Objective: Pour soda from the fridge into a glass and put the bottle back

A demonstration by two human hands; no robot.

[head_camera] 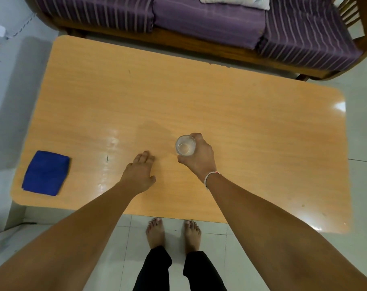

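A clear drinking glass (185, 146) stands upright over the light wooden table (241, 127), seen from above; it looks empty or nearly so. My right hand (199, 157) is wrapped around its right side, thumb toward me. My left hand (140, 172) hovers flat just left of the glass, fingers together and extended, holding nothing. No soda bottle and no fridge are in view.
A folded blue cloth (46, 173) lies at the table's front left corner. A purple striped sofa (199, 24) runs along the table's far side. My bare feet (174, 234) stand on white floor tiles at the near edge.
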